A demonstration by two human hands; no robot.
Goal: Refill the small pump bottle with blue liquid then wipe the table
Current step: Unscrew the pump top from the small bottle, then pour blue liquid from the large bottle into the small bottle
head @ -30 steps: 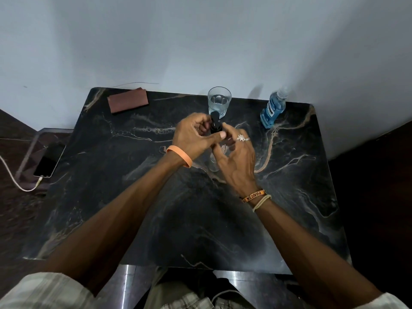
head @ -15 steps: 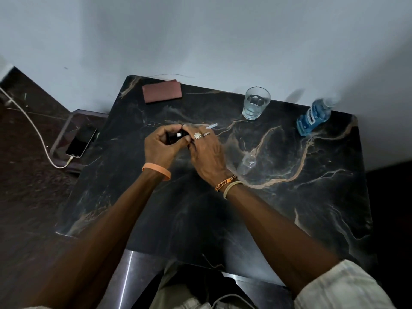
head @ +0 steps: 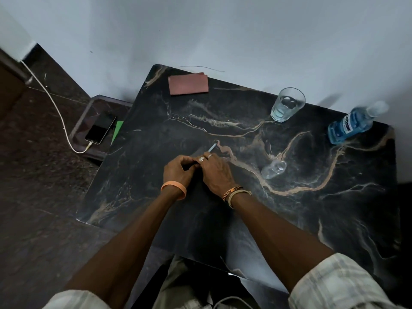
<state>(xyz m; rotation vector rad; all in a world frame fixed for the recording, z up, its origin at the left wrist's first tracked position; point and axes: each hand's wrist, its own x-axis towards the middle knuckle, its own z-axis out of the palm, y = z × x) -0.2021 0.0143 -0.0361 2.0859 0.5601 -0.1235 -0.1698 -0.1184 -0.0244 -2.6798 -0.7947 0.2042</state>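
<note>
The small clear pump bottle point(head: 273, 169) stands uncapped on the black marble table point(head: 289, 219), right of my hands. My left hand point(head: 178, 172) and right hand point(head: 216, 172) are pressed together low over the table and both curl round the black pump head point(head: 189, 167), which is mostly hidden. Its thin dip tube point(head: 212, 148) sticks out past my right fingers. The blue liquid bottle point(head: 350, 126) stands at the far right corner. A folded reddish-brown cloth point(head: 188, 83) lies at the far left edge.
A drinking glass point(head: 287, 104) with some water stands at the back, between the cloth and the blue bottle. A phone point(head: 100, 129) on a white cable lies on a low stand left of the table. The wall runs right behind the table.
Both hands have carried the pump head off the small bottle, leftward and down toward the tabletop. The bottle now stands alone to their right. The view has swung left.
</note>
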